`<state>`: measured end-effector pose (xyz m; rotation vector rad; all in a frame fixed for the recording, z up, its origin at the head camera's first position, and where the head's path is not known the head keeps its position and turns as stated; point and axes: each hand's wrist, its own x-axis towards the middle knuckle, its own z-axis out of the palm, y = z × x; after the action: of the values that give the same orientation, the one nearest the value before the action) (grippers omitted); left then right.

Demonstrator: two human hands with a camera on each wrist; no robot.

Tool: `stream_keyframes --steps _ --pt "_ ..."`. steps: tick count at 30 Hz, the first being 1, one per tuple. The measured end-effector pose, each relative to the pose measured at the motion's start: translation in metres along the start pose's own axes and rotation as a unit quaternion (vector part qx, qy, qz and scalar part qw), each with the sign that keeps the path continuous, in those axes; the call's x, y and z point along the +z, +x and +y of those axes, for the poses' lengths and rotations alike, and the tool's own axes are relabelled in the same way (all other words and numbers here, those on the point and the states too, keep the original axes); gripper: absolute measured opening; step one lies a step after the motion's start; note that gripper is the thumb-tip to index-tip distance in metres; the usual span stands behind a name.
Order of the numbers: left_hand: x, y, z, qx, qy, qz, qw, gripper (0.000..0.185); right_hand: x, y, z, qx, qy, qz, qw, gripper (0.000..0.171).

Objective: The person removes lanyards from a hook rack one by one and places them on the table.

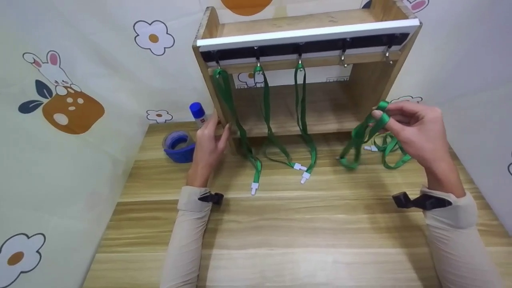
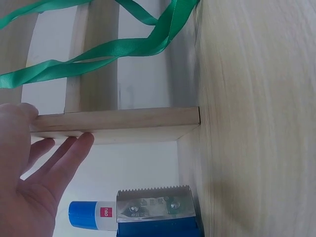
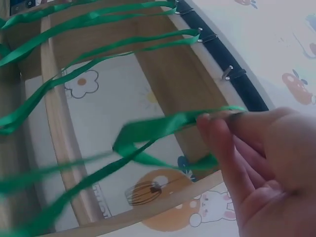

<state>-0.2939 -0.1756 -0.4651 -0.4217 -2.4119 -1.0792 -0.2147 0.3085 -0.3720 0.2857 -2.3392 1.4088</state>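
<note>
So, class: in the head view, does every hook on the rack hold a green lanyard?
No: only three hooks carry lanyards, and the two right hooks hang bare.

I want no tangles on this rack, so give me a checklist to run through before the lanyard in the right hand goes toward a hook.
1. Lanyard held: the right hand pinches the green lanyard near the top of its loop. Ok.
2. Free hook: the two rightmost hooks are bare. Ok.
3. Rack steadied: the left hand rests against the wooden rack at its left side panel. Ok.
4. Loop untwisted: its lower part lies bunched on the table. Cannot tell.
5. Hanging lanyards clear: three hang on the left hooks, apart from the held one. Ok.
</note>
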Motion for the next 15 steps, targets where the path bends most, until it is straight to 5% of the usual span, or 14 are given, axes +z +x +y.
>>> stream_keyframes --steps 4,10,15 --pt "0.000 0.001 0.000 0.002 -0.004 0.001 1.0000 0.052 -0.006 0.000 0.008 0.038 -0.038 -0.098 0.994 0.023" --pt "0.002 0.001 -0.003 0.016 0.000 0.010 0.9998 0.044 -0.018 0.003 0.021 0.062 -0.080 -0.253 0.962 0.019" --pt "0.002 0.001 -0.002 0.015 0.002 0.011 0.9998 0.044 -0.027 0.005 0.027 0.067 -0.152 -0.211 0.963 0.020"
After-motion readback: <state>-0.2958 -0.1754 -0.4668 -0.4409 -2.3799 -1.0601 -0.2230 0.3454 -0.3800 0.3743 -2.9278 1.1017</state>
